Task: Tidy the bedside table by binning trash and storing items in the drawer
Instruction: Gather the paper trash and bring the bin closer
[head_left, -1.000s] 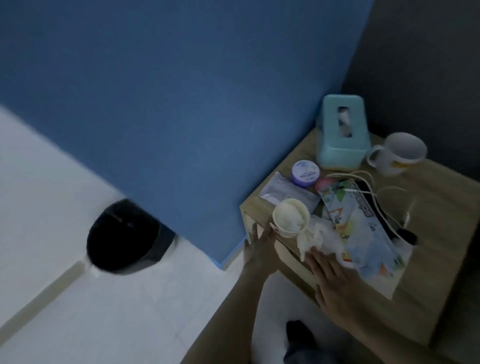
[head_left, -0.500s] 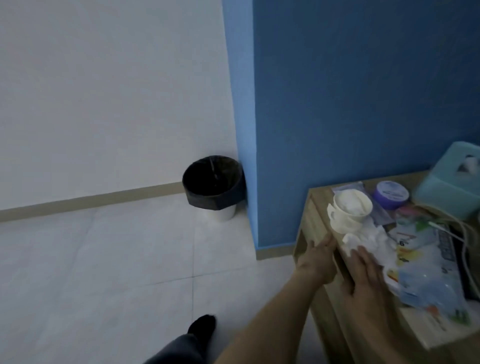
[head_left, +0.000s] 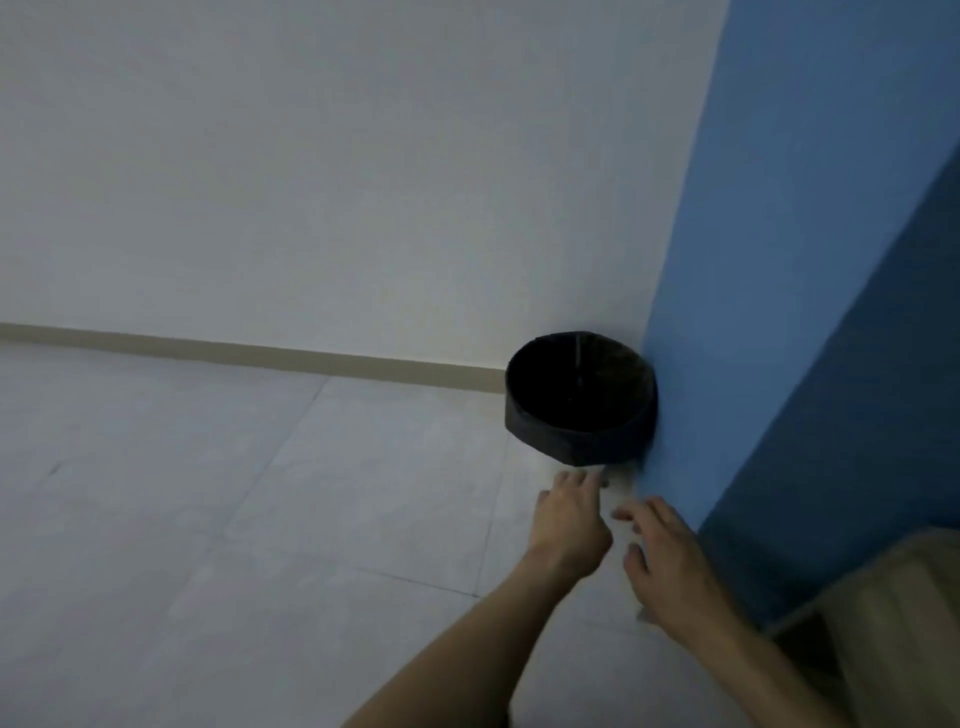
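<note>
bin (head_left: 579, 410) sat far on the floor, tight against the blue wall (head_left: 779, 260), handy for trash | our left hand (head_left: 569, 525) and right hand (head_left: 670, 564) pointed at it, fingers spread loose, holding nothing we could see | table (head_left: 893, 613) corner near right

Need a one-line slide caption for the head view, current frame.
Left hand and right hand, empty, fingers extended toward the black-lined bin on the floor beside the blue wall.

bedside table (head_left: 906, 618) cut off btm-right, bin (head_left: 571, 441) inside too dark
</note>
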